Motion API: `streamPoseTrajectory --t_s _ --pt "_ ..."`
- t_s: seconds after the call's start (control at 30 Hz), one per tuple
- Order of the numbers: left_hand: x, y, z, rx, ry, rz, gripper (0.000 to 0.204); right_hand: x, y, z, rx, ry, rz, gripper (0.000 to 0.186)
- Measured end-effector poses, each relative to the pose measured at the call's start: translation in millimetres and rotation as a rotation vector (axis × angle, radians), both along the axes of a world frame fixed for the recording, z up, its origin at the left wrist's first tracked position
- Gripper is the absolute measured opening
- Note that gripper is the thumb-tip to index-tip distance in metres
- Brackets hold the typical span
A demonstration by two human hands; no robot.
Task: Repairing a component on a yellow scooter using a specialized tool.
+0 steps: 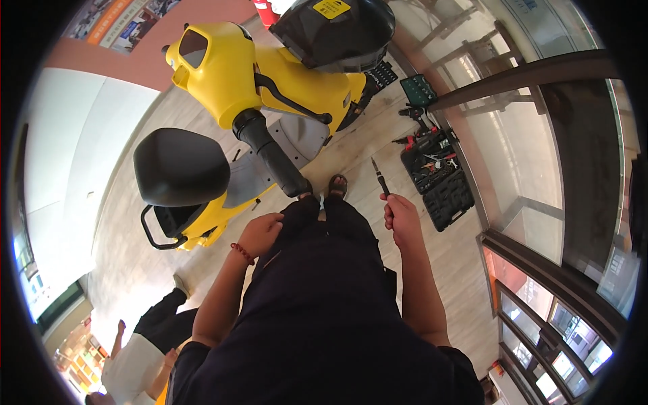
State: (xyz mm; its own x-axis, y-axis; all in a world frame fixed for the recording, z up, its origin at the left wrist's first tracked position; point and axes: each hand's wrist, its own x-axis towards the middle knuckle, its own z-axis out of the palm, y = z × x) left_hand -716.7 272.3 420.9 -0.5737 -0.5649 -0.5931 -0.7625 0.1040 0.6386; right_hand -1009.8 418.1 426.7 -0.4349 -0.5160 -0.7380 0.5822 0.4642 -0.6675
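- Yellow scooter (270, 81) is standing at the upper centre of the frame, its black seat (181, 165) at centre left.
- The right hand (403, 217) is gripping a screwdriver (379, 177) right of centre, tip pointing up.
- The left hand (260, 233) is resting loosely curled on the person's thigh, holding nothing.
- An open black toolbox (437, 177) is lying on the wooden floor (466, 256) at the right.

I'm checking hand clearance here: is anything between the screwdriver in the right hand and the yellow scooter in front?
Nothing visible does. The right hand holds the screwdriver upright over bare wood floor, and open floor lies between its tip and the yellow scooter. The open tool case sits off to the right, out of that path.
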Motion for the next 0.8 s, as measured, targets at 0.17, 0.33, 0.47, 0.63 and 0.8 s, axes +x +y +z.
streamPoseTrajectory --t_s 0.17,0.33,0.47,0.63,0.8 --pt "-10 -8 -7 0.050 0.003 -0.029 0.030 26 -6 -1 0.062 -0.066 0.088 0.023" --pt "-15 -25 -17 -0.158 0.024 -0.171 0.030 30 -13 -3 0.075 -0.112 0.230 0.022" --pt "-19 -19 9 0.021 -0.036 0.097 0.030 1 -23 -8 0.066 -0.097 0.247 0.023" --pt "-14 20 -19 -0.124 -0.107 0.194 0.029 -47 -51 -3 -0.004 -0.077 0.390 0.022" --pt "-73 72 -27 -0.041 -0.159 0.387 0.028 -112 -42 -8 0.024 -0.064 0.555 0.022"
